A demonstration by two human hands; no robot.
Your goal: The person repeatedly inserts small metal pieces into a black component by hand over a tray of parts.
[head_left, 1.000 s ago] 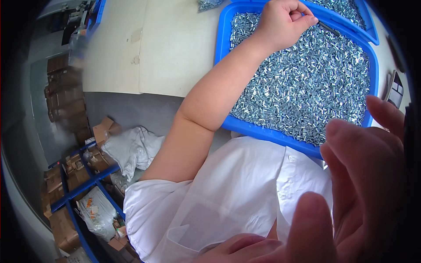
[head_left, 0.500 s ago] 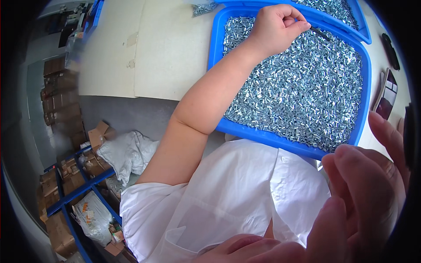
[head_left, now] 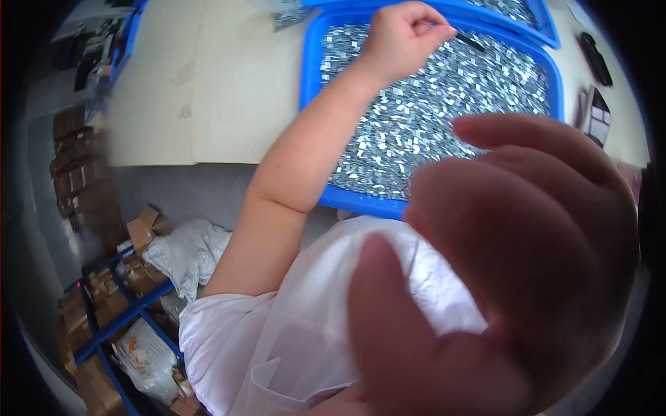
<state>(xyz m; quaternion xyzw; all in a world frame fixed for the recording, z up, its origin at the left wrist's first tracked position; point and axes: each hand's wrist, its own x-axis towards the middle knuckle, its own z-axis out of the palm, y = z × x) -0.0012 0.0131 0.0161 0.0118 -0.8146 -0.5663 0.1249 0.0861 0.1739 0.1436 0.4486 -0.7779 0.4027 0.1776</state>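
Note:
My left hand (head_left: 399, 41) reaches over a blue plastic bin (head_left: 313, 62) and pinches a slim black tool (head_left: 469, 41) between thumb and fingertips. The tool's exact kind is too small to tell. It slants down to the right, over small shiny metal pins (head_left: 395, 132) that fill the bin. Close to the camera, my right hand (head_left: 520, 229) looms large, blurred and dark. Its fingers are loosely bent and apart, with nothing visible in them. It hides the bin's lower right part.
A second blue bin (head_left: 548, 28) of metal pieces stands behind the first. A clear bag (head_left: 290, 17) lies at the far edge of the pale table (head_left: 236, 90). On the right are a black object (head_left: 595, 59) and a phone-like device (head_left: 598, 118). Cardboard boxes (head_left: 146, 225) and a white sack (head_left: 187, 253) sit lower left.
My right hand has risen up and left, now covering much of the bin. The left hand still pinches the black tool; the bin and table have shifted left in view.

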